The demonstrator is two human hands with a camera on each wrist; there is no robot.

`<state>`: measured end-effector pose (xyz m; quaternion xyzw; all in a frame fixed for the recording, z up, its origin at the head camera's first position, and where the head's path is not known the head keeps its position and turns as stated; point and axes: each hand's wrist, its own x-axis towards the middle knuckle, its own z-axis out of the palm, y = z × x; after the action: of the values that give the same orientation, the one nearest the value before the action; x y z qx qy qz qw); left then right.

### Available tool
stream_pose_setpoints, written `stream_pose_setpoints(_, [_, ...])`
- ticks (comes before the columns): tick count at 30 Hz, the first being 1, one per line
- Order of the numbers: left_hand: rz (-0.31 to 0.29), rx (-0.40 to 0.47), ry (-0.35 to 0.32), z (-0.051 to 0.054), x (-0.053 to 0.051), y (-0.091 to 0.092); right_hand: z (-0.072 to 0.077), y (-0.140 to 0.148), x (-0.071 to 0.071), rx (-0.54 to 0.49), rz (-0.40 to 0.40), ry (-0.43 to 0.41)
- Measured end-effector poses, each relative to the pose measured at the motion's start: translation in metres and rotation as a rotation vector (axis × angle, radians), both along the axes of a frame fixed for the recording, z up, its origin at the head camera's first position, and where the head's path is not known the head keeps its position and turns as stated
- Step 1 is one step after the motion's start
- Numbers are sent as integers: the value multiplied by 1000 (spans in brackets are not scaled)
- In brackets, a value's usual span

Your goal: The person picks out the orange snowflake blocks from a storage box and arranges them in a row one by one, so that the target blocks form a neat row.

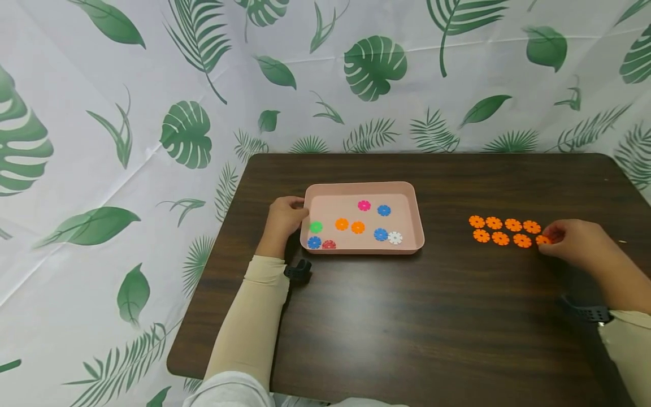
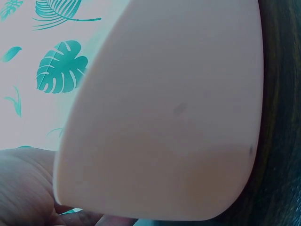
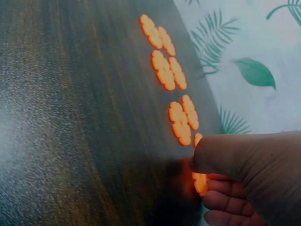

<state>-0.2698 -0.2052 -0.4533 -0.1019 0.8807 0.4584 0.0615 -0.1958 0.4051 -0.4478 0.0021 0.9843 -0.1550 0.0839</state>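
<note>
My left hand (image 1: 286,218) grips the left rim of a shallow pink tray (image 1: 419,226). The tray's outer wall (image 2: 164,94) fills most of the left wrist view, with part of the hand (image 2: 26,188) low at its edge. Small flower-shaped notched plastic discs lie inside: pink (image 1: 364,206), green (image 1: 316,227), white (image 1: 395,238), red (image 1: 329,245), several blue, two orange. At the right, my right hand (image 1: 580,243) pinches an orange notched disc (image 1: 542,240) between thumb and fingers. It is at the right end of two rows of orange discs (image 1: 500,238).
The dark wooden table (image 1: 376,316) meets a leaf-printed white cloth (image 1: 315,85) at its back edge. Bare tabletop lies between the tray and the orange rows. A black wrist strap (image 1: 298,271) is on the left wrist, another (image 1: 590,312) on the right.
</note>
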Motion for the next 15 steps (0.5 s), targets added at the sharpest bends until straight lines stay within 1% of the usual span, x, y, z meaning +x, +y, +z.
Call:
stream_pose_setpoints(8, [2,3,13,2,1,2,1,-4,1,7,1,6])
stream_pose_setpoints(15, [10,0,-5,3,1,2,0,-5,1,15,-7,5])
